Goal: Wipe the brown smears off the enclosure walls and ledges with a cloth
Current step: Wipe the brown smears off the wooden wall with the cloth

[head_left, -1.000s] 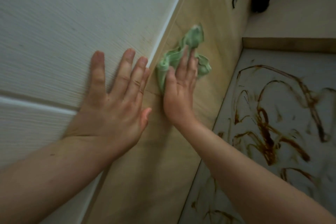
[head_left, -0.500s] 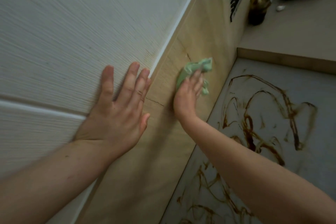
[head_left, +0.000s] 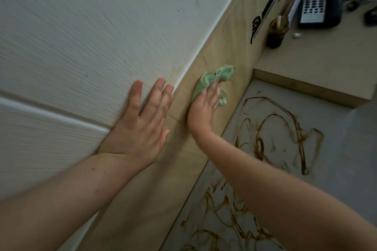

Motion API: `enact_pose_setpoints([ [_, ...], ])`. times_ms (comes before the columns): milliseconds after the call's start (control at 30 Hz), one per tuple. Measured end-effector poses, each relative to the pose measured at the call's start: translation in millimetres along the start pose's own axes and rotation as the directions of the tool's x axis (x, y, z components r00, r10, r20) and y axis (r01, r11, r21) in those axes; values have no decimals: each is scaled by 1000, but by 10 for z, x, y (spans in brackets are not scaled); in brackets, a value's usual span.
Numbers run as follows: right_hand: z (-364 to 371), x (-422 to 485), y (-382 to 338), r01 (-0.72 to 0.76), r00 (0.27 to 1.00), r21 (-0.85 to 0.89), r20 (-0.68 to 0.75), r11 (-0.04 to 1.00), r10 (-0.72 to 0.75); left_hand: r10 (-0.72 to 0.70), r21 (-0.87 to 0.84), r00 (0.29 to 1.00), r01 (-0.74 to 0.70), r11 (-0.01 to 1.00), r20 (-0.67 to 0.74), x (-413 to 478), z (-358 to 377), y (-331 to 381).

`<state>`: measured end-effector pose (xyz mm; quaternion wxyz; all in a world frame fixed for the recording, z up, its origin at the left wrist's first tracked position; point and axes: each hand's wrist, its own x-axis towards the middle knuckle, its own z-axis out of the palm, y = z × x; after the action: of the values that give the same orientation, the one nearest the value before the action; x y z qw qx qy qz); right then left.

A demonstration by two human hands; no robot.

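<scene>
Cloth (head_left: 212, 79), crumpled, pale green

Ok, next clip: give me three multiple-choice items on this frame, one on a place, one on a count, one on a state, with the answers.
1. Where is the green cloth?
A. draped over the remote
B. on the ledge by the jar
C. against the tan wooden wall

2. How many hands touch the cloth?
A. one
B. two
C. none

3. What state is the grey floor panel in?
A. wiped clean
B. streaked with brown smears
C. covered by a towel

Answers:
1 C: the right hand presses the cloth onto the wood.
2 A: the left hand lies flat on the white panel, apart from the cloth.
3 B: brown loops and streaks run across the panel.
</scene>
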<state>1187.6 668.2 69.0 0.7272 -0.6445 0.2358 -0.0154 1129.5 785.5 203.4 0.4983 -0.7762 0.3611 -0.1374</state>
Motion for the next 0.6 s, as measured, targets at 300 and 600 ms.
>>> enact_pose_setpoints([
  [300, -270, 47, -360, 32, 994, -153, 113, 988, -14, 19, 40, 993, -23, 999, 112, -3, -16, -29],
  [600, -369, 1370, -549, -32, 988, 27, -147, 999, 36, 16, 80, 995, -25, 996, 100, -37, 70, -3],
])
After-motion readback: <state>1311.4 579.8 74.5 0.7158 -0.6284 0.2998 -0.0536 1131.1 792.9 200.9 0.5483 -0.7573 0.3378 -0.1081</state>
